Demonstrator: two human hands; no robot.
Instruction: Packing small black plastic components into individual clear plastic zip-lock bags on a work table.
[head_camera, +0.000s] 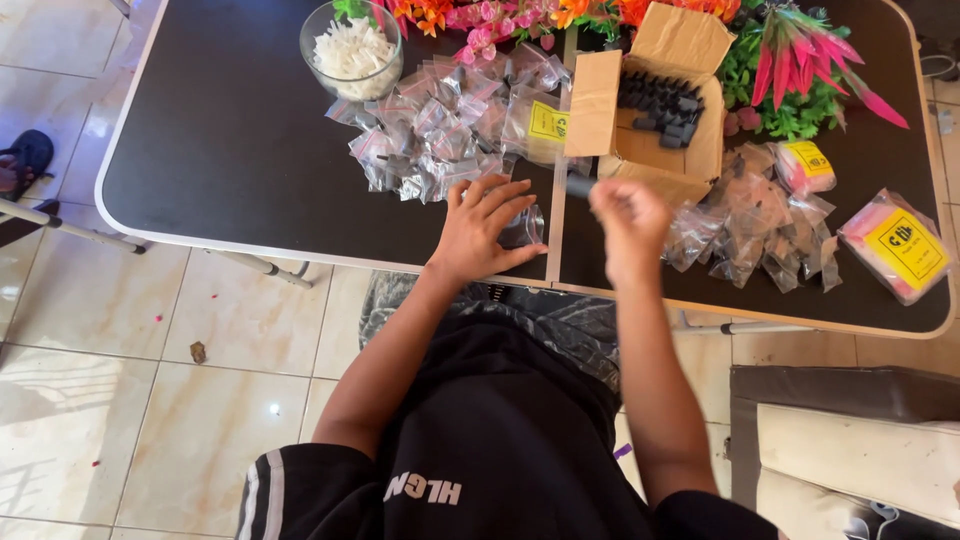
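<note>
The left hand (483, 228) lies flat, fingers spread and released, pinning a small clear plastic bag (524, 226) at the near edge of the dark surface (230, 150). The right hand (628, 222) is clenched; it is blurred, so I cannot tell around what. The bag could slide off the edge onto the tiled floor (150, 400) if the hand lifts.

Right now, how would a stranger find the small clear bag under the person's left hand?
Start at the open cardboard box in the middle of the black table. Look toward the table's near edge, where the left hand lies flat. The clear bag lies alone by its fingers, apart from both piles.
</note>
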